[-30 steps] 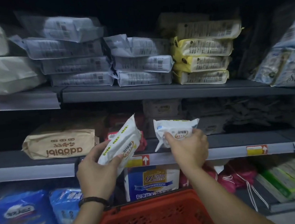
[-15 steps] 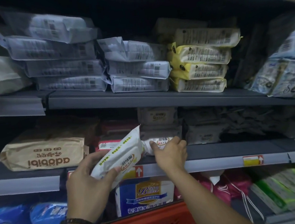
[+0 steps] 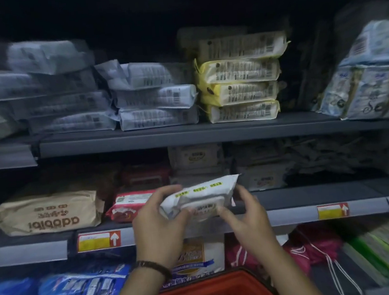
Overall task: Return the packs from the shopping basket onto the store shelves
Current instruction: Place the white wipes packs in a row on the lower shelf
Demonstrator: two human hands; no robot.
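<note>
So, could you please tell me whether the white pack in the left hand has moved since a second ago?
Yes: the white pack has shifted right, from above the nearer price tag to well past it.

White pack [image 3: 202,198] with yellow-green labels; red basket [image 3: 215,293] near; tan pack [image 3: 48,213] left, brown lettering; yellow packs [image 3: 240,89] far right; blue packs [image 3: 83,291] near left; grey shelves [image 3: 188,137].

Dim light, grey metal shelves [image 3: 211,135]

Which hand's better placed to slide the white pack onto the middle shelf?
Left, probably. The left hand has the fuller grip, wrapped round the left end of the white pack at the middle shelf lip; the right hand only pinches its right end.
</note>
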